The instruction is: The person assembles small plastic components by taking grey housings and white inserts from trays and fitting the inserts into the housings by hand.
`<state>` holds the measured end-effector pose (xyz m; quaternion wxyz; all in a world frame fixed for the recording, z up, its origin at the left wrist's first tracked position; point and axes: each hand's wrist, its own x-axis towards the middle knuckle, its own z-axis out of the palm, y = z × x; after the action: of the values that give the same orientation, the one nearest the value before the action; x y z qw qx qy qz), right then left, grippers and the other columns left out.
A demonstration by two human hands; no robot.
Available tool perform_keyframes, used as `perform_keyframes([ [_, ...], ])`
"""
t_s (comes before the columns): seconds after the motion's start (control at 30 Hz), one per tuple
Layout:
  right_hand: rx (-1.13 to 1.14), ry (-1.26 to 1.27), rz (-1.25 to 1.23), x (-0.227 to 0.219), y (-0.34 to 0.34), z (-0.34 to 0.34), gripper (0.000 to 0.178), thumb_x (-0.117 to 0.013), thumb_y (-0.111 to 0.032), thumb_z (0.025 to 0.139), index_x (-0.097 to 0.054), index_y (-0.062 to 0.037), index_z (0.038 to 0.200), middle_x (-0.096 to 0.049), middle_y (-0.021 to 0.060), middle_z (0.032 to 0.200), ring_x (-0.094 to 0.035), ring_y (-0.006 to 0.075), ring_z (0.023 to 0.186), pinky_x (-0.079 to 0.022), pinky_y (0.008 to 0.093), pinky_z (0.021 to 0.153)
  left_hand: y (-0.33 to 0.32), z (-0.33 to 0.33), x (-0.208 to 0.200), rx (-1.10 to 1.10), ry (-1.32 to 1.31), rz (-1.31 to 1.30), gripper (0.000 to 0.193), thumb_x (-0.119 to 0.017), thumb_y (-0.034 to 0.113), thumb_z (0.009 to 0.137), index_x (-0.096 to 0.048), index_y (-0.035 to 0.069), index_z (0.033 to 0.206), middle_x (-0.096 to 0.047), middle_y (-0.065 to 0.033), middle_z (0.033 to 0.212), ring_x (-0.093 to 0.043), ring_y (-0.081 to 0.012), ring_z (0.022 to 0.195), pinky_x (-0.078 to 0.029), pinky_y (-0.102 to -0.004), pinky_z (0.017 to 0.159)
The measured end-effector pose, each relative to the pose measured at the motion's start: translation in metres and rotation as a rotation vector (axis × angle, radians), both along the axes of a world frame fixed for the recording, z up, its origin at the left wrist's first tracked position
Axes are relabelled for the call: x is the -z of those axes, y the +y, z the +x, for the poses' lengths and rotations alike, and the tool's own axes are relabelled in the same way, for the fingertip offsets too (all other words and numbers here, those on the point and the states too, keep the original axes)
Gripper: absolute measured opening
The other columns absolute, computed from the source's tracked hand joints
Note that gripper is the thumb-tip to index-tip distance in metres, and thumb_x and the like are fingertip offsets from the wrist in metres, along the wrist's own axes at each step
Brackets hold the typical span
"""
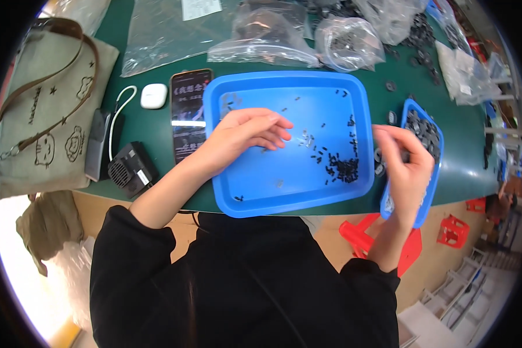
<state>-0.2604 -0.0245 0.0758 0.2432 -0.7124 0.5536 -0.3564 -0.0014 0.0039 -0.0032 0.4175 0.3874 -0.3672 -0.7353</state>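
My left hand (243, 136) hovers over the left half of a large blue tray (243, 200), its fingers loosely bent and apart from the thumb, with nothing seen in it. Small black pieces (345, 168) lie heaped in the tray's right part, others scattered about, along with a few tiny clear bits (305, 138). Just past the tray's right rim is my right hand (409, 165), its thumb and forefinger drawn together; whatever they may hold is too small to make out. It partly covers a narrow blue tray (426, 203) filled with dark grey parts (423, 130).
A phone (190, 116), a white earbud case (154, 96) and a small black device (132, 168) lie left of the large tray, beside a canvas bag (46, 116). Clear plastic bags (267, 35) line the back. Red stools (452, 232) stand on the floor at right.
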Motion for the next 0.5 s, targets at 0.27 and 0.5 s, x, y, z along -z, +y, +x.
perform_keyframes([
  [0.27, -0.39, -0.219, 0.123, 0.048, -0.023, 0.112, 0.017, -0.063, -0.012, 0.083, -0.069, -0.0042, 0.096, -0.06, 0.003, 0.069, -0.045, 0.006, 0.056, -0.036, 0.0222, 0.05, -0.004, 0.013, 0.006, -0.081, 0.462, 0.082, 0.034, -0.051, 0.023, 0.094, -0.056, -0.006, 0.11, -0.061, -0.0153, 0.105, -0.06, -0.0209, 0.096, -0.049, -0.0312, 0.086],
  [0.5, -0.539, -0.317, 0.356, 0.05, -0.031, 0.095, 0.043, -0.045, 0.002, 0.074, -0.047, -0.0026, 0.116, -0.05, 0.0078, 0.085, -0.048, 0.0143, 0.075, -0.04, 0.0255, 0.068, -0.001, 0.005, 0.002, -0.241, 0.483, 0.164, 0.031, -0.054, 0.021, 0.092, -0.056, -0.002, 0.113, -0.057, -0.0135, 0.11, -0.055, -0.0222, 0.105, -0.045, -0.0341, 0.092],
])
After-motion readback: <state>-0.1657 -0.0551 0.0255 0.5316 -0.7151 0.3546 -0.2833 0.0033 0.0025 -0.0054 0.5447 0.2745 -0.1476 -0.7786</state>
